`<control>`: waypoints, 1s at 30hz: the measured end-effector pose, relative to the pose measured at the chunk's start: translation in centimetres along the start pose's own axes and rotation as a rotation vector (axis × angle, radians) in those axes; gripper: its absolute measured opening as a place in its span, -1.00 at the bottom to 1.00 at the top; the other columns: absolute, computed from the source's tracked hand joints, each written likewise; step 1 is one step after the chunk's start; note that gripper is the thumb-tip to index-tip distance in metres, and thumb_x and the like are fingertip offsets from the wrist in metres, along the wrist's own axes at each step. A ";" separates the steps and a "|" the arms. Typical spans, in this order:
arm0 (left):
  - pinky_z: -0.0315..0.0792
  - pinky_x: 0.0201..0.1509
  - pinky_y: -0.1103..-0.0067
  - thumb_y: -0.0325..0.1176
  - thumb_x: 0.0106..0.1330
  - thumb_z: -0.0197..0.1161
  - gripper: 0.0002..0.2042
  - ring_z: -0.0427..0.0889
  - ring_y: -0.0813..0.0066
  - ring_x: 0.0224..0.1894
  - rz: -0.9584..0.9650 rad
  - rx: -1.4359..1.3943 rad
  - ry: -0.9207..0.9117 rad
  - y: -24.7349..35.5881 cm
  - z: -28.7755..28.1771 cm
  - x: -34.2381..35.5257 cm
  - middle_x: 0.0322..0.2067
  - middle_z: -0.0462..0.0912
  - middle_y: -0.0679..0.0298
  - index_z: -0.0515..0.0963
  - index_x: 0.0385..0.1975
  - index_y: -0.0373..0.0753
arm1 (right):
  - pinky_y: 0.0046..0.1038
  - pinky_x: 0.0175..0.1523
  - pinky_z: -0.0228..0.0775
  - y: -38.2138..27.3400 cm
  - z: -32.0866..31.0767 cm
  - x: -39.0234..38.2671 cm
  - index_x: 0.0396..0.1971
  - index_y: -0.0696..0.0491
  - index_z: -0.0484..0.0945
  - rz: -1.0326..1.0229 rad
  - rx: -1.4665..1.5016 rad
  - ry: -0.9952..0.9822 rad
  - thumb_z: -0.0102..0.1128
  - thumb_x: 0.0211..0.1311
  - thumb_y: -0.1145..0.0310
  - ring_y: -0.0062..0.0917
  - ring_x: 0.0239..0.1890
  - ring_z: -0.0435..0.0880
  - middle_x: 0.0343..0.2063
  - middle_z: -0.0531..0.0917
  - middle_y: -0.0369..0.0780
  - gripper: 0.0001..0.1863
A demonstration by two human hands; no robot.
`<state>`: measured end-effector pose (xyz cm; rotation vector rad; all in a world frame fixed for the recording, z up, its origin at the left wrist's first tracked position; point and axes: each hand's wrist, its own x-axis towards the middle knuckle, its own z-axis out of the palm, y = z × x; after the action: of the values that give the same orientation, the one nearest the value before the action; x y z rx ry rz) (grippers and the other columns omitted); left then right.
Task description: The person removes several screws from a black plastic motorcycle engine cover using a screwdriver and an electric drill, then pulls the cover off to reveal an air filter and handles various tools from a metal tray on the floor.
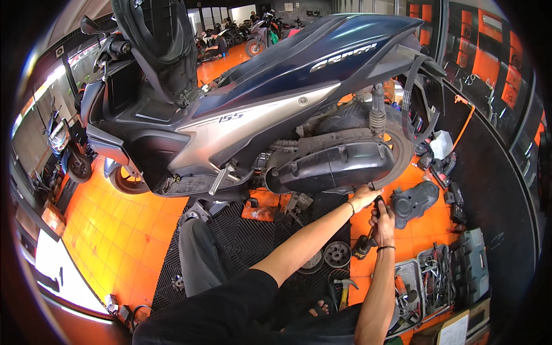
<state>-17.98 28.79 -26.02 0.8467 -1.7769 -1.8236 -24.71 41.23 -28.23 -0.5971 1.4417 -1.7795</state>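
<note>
A scooter with a dark blue and silver body stands side-on in front of me. Low at its rear is a long black engine-side cover. My left hand is at the cover's lower rear edge, fingers closed together; what they pinch, if anything, is too small to make out. Just right of and below it, my right hand is wrapped round the handle of a cordless driver. Its nose points up toward the cover, and its black and yellow base hangs below my hand. Whether the tip touches a bolt is hidden.
A loose dark grey cover lies right of my hands. Below are a hammer, round metal pulleys, an open toolbox and a green case. The rear wheel is close above. Removed parts lie on black matting.
</note>
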 end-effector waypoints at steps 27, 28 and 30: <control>0.12 -0.68 0.63 -0.07 0.27 0.42 -0.68 0.30 0.74 -0.70 -0.030 0.057 0.058 -2.4 1.9 1.4 -0.69 0.45 0.49 0.66 -0.40 -0.25 | -0.09 0.10 0.37 2.8 -0.8 0.5 0.03 0.15 0.41 -0.684 -0.788 0.406 0.16 0.02 0.73 0.05 0.00 0.48 -0.13 0.49 0.07 -0.50; 0.09 -0.69 0.64 -0.08 0.28 0.41 -0.67 0.27 0.75 -0.71 -0.004 0.021 0.028 -1.6 2.7 1.6 -0.70 0.38 0.50 0.63 -0.43 -0.26 | -0.13 0.07 0.40 2.8 -1.9 1.0 0.07 0.10 0.39 -0.757 -0.818 0.452 0.23 0.11 0.64 -0.06 -0.08 0.53 -0.20 0.52 -0.01 -0.52; 0.10 -0.70 0.57 -0.12 0.29 0.41 -0.64 0.26 0.70 -0.73 -0.028 -0.036 0.042 -1.9 1.1 1.7 -0.74 0.36 0.47 0.51 -0.61 -0.21 | -0.21 -0.05 0.45 2.4 0.0 0.5 0.05 0.10 0.41 -0.655 -0.575 0.378 0.26 0.20 0.52 -0.20 -0.20 0.57 -0.23 0.53 -0.09 -0.59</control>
<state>-19.84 28.51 -28.09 0.8942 -1.7097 -1.8358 -24.35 40.68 -30.57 -1.1807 2.2380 -2.0287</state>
